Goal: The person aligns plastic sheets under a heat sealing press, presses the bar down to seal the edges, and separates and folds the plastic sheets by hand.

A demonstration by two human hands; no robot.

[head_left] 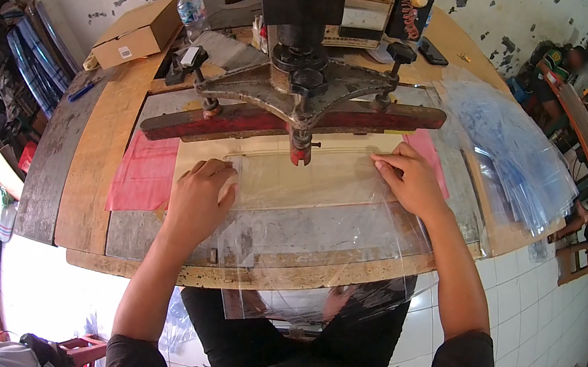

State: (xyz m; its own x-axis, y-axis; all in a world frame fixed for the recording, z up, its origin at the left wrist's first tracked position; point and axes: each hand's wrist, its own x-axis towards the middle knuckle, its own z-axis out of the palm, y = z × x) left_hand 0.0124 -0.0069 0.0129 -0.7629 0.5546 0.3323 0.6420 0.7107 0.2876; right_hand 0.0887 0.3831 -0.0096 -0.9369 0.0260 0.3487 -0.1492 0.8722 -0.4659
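Observation:
A clear plastic sheet (303,220) lies over the yellowish work surface under the press and hangs past the table's front edge above my lap. My left hand (204,195) is at the sheet's left edge, fingers bent, thumb and fingertips close to the plastic. At its far right part, my right hand (409,179) pinches the sheet's edge between thumb and index finger. Just beyond both hands, the press's long red metal bar (353,118) is raised over the surface. Pink sheets (147,169) show at the left and right of the yellowish area.
Clear plastic sheets (509,147) are piled on the right. A cardboard box (135,34), a water bottle (191,7) and a blue pen (82,90) are at the left. A phone (433,51) lies at the back. Two people sit far right.

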